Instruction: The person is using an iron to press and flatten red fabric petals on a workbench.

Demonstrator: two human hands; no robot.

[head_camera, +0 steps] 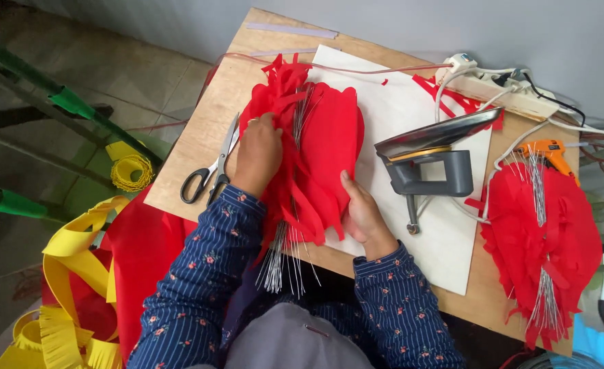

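A heap of red felt petal pieces [322, 147] with thin silver wires [285, 256] running through it lies on a small wooden table [199, 130]. My left hand [257, 154] presses down on the heap's left side, fingers among the red strips. At the lower right edge of the heap, my right hand [362, 212] grips one red piece between thumb and fingers. The wire ends stick out over the table's front edge. Both sleeves are dark blue with a flower print.
Black-handled scissors [209, 174] lie left of my left hand. A clothes iron [432, 154] stands tilted on a white sheet [418, 109]. A second red pile with wires [544, 229], an orange glue gun [548, 152] and a power strip [497, 85] sit right. Yellow fringed strips [62, 294] lie on the floor.
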